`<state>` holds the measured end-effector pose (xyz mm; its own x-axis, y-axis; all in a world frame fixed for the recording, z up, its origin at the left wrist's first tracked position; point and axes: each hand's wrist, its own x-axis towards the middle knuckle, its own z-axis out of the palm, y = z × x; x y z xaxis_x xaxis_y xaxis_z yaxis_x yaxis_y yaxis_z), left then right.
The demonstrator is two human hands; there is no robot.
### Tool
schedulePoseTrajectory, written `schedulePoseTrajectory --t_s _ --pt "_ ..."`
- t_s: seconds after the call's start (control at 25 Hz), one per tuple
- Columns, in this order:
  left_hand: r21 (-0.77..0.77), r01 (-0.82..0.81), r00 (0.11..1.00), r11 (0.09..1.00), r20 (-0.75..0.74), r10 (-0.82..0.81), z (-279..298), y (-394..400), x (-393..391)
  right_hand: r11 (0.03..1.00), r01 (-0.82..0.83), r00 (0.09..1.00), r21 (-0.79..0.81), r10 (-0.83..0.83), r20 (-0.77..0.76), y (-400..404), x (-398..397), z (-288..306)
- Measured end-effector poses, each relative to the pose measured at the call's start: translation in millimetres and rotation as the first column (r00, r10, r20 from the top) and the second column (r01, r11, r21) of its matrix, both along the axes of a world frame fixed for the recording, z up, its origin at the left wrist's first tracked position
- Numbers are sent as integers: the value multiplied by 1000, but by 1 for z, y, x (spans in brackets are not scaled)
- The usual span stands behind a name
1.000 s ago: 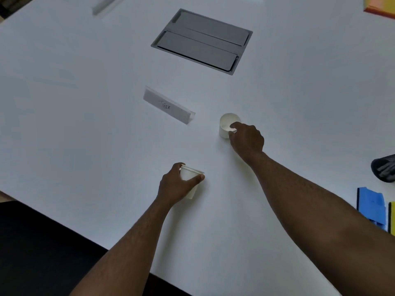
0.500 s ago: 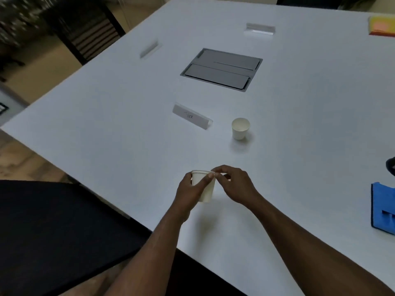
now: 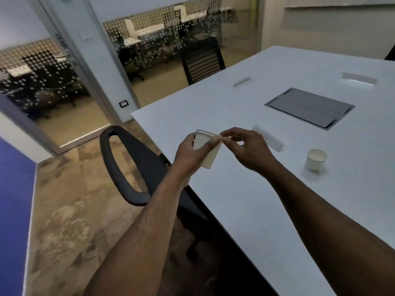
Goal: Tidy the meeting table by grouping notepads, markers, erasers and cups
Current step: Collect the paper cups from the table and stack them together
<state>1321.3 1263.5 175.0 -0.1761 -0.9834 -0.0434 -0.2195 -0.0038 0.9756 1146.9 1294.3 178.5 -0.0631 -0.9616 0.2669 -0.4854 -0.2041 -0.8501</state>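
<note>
My left hand (image 3: 192, 154) grips a white paper cup (image 3: 210, 154) lifted above the near left part of the white table (image 3: 245, 199). My right hand (image 3: 245, 148) pinches the rim of that cup with thumb and forefinger. A second white paper cup (image 3: 316, 159) stands upright on the table to the right, apart from both hands.
A white name card (image 3: 271, 142) lies just behind my right hand. A grey cable hatch (image 3: 310, 107) sits in the table's middle, with two more name cards (image 3: 241, 82) (image 3: 359, 79) beyond. A black chair (image 3: 132, 165) stands at the table's left edge; another chair (image 3: 201, 60) is farther back.
My right hand left the far cup and came to the rim of the cup in my left hand. That cup rose off the table. The view swung left and up.
</note>
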Motion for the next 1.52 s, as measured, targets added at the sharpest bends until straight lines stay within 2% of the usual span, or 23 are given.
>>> schedulePoseTrajectory --t_s 0.12,0.36,0.56,0.8,1.12,1.32,1.52 --pt "-76 -101 994 992 -41 99 31 -6 53 991 -128 992 -45 128 15 -23 49 35" --pt "-164 -270 962 949 -94 258 62 -29 198 931 -361 925 -48 351 -144 -80 188 77" --pt "-189 -329 944 925 -104 314 63 -59 333 891 -440 875 -109 398 -276 -127 323 90" --pt "-229 -435 895 871 -5 446 60 -99 472 844 -528 806 -95 463 -370 -186 466 101" --pt "-189 -540 815 820 125 566 -2 -169 606 834 -551 778 26 525 -345 -296 606 53" --pt "-148 -602 765 785 174 620 -36 -256 686 822 -568 784 44 557 -275 -395 697 7" --pt "-27 -638 745 770 233 625 -69 -348 750 773 -608 742 183 635 -217 -497 761 -40"
